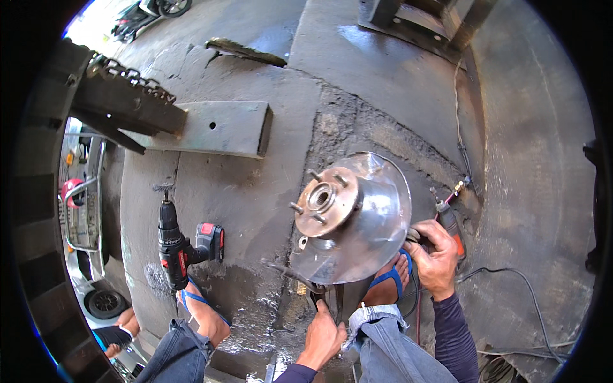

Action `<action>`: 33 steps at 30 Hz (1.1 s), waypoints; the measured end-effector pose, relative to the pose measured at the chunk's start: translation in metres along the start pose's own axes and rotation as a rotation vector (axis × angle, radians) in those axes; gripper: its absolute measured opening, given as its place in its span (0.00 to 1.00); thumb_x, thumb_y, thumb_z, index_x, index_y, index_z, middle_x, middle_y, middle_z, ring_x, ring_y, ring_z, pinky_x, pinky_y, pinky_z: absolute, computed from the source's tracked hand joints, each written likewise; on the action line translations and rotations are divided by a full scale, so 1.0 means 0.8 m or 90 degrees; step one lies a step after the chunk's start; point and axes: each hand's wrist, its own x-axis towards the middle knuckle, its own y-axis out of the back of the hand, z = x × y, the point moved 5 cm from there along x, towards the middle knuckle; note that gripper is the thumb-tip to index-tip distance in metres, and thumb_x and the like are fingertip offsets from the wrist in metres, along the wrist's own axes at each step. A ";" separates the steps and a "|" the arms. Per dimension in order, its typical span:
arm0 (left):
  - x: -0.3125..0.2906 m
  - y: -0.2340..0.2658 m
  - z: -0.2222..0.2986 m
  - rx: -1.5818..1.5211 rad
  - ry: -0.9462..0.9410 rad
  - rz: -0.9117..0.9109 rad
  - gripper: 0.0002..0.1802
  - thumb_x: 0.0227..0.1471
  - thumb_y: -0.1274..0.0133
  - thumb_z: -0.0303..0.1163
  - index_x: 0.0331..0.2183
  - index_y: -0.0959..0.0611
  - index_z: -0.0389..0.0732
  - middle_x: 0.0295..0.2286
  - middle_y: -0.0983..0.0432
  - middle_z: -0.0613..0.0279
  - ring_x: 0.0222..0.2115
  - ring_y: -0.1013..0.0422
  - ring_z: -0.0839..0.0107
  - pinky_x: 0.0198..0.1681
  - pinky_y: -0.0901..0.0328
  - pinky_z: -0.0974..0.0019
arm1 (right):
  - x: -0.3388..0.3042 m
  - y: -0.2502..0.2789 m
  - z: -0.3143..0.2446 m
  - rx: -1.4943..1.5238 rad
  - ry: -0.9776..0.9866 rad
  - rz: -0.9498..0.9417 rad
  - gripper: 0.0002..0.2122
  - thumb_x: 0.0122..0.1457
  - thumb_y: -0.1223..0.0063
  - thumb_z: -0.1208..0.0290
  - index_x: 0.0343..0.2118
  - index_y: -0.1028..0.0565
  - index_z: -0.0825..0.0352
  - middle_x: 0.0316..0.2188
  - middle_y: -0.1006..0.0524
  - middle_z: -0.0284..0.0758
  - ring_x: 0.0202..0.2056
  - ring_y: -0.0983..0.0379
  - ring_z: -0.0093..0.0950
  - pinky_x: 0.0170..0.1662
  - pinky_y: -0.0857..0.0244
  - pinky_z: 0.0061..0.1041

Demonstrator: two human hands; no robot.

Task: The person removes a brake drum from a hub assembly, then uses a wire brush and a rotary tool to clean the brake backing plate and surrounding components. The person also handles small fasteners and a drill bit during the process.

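A wheel hub (pixel 327 199) with several studs stands tilted in front of me, its round shiny dust shield (pixel 382 214) behind the hub's flange. Below the shield a dark metal bracket (pixel 333 297) comes out. My left hand (pixel 324 335) is closed round this lower part, thumb pointing up; some of its fingers are hidden. At the right edge of the shield, my right hand (pixel 434 255) is closed, thumb and fingers pinching a small dark piece that I cannot make out.
A cordless drill (pixel 172 246) lies on the concrete at the left. An orange and grey hand tool (pixel 451 223) with a hose is by my right hand. A steel lift arm (pixel 211 127) reaches in from the left, and a cable (pixel 530 287) runs at the right. A person's hand (pixel 113 350) shows far left.
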 end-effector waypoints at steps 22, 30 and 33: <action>-0.016 0.029 0.024 -0.063 0.069 0.056 0.38 0.54 0.45 0.31 0.59 0.39 0.19 0.35 0.22 0.20 0.41 0.23 0.28 0.47 0.29 0.41 | 0.053 -0.042 -0.095 -0.003 0.222 -0.026 0.12 0.47 0.30 0.76 0.36 0.19 0.69 0.32 0.20 0.39 0.34 0.21 0.39 0.40 0.27 0.34; -0.012 0.026 0.021 -0.130 0.040 0.068 0.32 0.54 0.45 0.30 0.57 0.32 0.27 0.40 0.20 0.26 0.45 0.23 0.32 0.50 0.29 0.44 | 0.054 -0.067 -0.112 -0.038 0.280 -0.064 0.14 0.46 0.29 0.74 0.37 0.19 0.68 0.34 0.21 0.39 0.37 0.22 0.41 0.40 0.27 0.36; -0.008 0.024 0.008 -0.144 0.061 0.062 0.31 0.54 0.44 0.30 0.57 0.30 0.28 0.41 0.20 0.27 0.46 0.23 0.33 0.51 0.30 0.45 | 0.054 -0.082 -0.121 -0.049 0.314 -0.075 0.14 0.46 0.29 0.74 0.38 0.20 0.67 0.34 0.21 0.38 0.37 0.23 0.41 0.39 0.27 0.36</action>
